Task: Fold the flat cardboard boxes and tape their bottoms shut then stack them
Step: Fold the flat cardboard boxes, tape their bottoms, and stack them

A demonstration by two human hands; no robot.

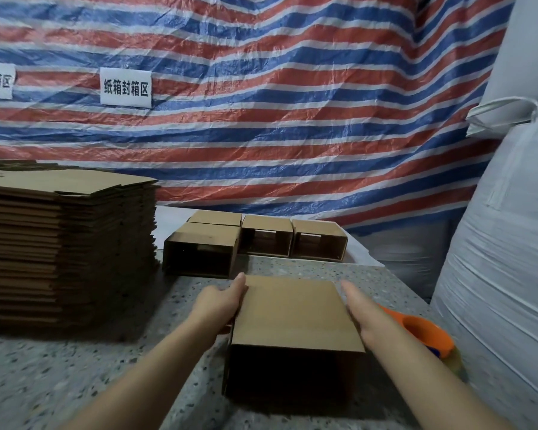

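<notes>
Cardboard box [292, 311] pressed between left hand [221, 302] and right hand [367, 315], fingers straight and together. Four made boxes [261, 240] wait far; a tall flat pile [66, 243] remains left.

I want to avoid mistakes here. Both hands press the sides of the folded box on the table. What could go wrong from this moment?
1. The left hand and right hand only press the folded box from the sides; squeezed hard, it might collapse.
2. The orange tape dispenser lies right beside the right wrist, so it could be knocked toward the table edge.
3. The finished boxes stand close ahead; pushing forward might shove them.
</notes>
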